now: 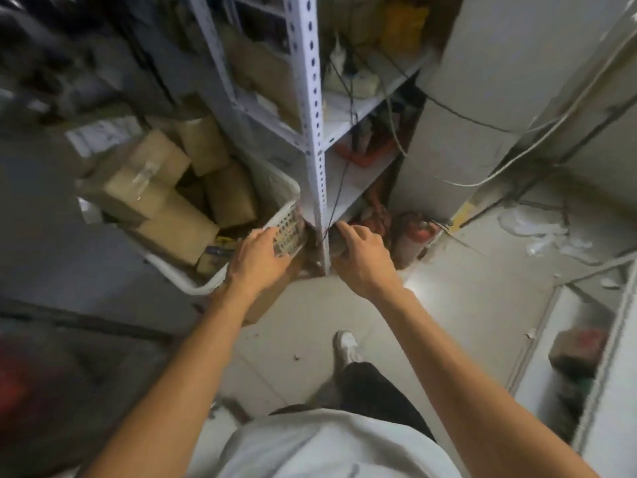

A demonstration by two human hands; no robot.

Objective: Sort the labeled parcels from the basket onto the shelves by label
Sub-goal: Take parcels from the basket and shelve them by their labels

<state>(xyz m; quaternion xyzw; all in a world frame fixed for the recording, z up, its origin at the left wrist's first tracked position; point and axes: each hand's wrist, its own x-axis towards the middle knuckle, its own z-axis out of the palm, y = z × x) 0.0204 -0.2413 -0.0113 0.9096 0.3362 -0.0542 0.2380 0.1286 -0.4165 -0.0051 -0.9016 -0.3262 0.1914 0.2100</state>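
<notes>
1. Brown cardboard parcels point(162, 201) fill the white basket point(286, 198) at centre left of the frame, heaped above its rim, with at least one white label showing at the upper left of the pile.
2. Left hand point(262, 251) lies on the basket's perforated near corner, fingers fairly straight and spread over the mesh; it touches the wall and does not seem to close round it.
3. Right hand point(362, 257) reaches just right of the perforated white shelf post point(312, 115), fingers curled down toward something dark at the foot of the rack; blur hides it, so I cannot tell whether that hand grasps anything.
4. Shelves point(358, 108) right of the post carry cables, a white object and something orange; shelf boards left of the post already hold brown packages.
5. My read: this is the start of a pick, with the person bending to the basket and steadying it, and no parcel lifted out.
6. Next move likely calls for choosing one box from the top of the heap, turning it so the label reads, then matching it to a shelf level.
7. White shoe point(346, 346) stands on the pale floor at lower centre.
</notes>
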